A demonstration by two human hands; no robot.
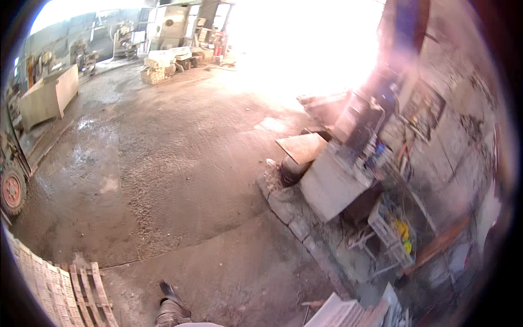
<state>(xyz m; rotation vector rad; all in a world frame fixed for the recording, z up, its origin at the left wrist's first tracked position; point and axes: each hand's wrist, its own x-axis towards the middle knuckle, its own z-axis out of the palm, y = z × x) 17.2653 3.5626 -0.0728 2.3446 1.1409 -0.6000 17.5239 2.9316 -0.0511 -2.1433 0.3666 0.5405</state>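
Observation:
Neither of my hands shows in the head view. At the lower edge one of my legs [173, 313] comes in, with a dark shoe [169, 290] on the concrete floor [196, 163]. To the right of it lies a stack of pale flat slabs or sheets [340, 312], partly cut off by the lower edge.
Wooden pallets [90, 294] lie at lower left, below a wheel with a red hub [12, 189]. A large pale box [52, 95] stands far left. A grey cabinet [335, 180] and a crate with yellow things [389, 231] stand on the right. Glare whites out the far opening.

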